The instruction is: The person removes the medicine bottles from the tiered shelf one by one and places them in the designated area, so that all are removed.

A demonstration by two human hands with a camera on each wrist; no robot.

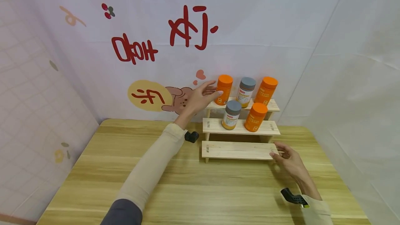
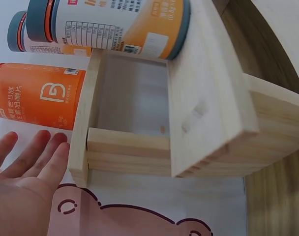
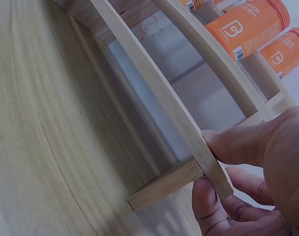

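Note:
A three-tier wooden display rack (image 1: pixel 240 150) stands against the back wall. My left hand (image 1: pixel 200 99) is at the top tier's left end, beside an orange bottle (image 1: pixel 224 88); its thumb overlaps the bottle in the head view. In the left wrist view, the fingers (image 2: pixel 39 152) are spread loosely just off that bottle's side. My right hand (image 1: pixel 291 162) pinches the right end of the lowest board (image 3: pixel 181 113), thumb on its top and fingers underneath.
The top tier also bears a grey-capped bottle (image 1: pixel 246 92) and another orange bottle (image 1: pixel 266 90). On the middle tier stand a grey-capped bottle (image 1: pixel 231 115) and an orange bottle (image 1: pixel 256 117). The wood-grain table (image 1: pixel 175 197) meets a printed wall sheet (image 1: pixel 265 20).

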